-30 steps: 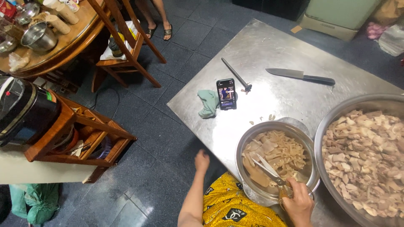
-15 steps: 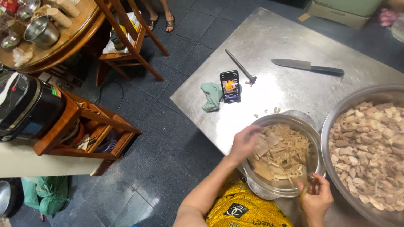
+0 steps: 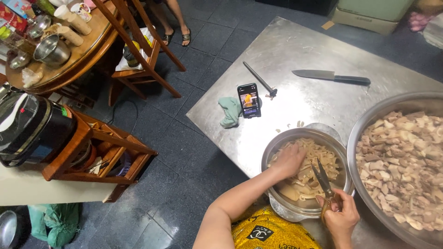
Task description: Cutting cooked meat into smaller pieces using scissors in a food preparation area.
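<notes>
My left hand (image 3: pixel 290 159) reaches into a round metal bowl (image 3: pixel 277 143) and rests on pale strips of cut food (image 3: pixel 323 154) inside it; its fingers curl into the strips. My right hand (image 3: pixel 340 214) holds a pair of scissors (image 3: pixel 323 177) by the handles at the bowl's near rim, blades pointing up over the food. A much larger metal basin (image 3: pixel 369 124) full of pale chopped pieces (image 3: pixel 406 161) stands to the right.
On the steel table (image 3: pixel 300 50) lie a phone (image 3: pixel 249 100), a green cloth (image 3: pixel 229 112), a sharpening steel (image 3: pixel 259 79) and a large knife (image 3: pixel 330 76). Left of it: a wooden chair (image 3: pixel 143 60), a round wooden table (image 3: pixel 78 60) with pots, a wooden rack (image 3: pixel 99 152).
My left hand rose from the table's edge and moved right into the bowl of strips. My right hand stayed at the bowl's near rim with the scissors.
</notes>
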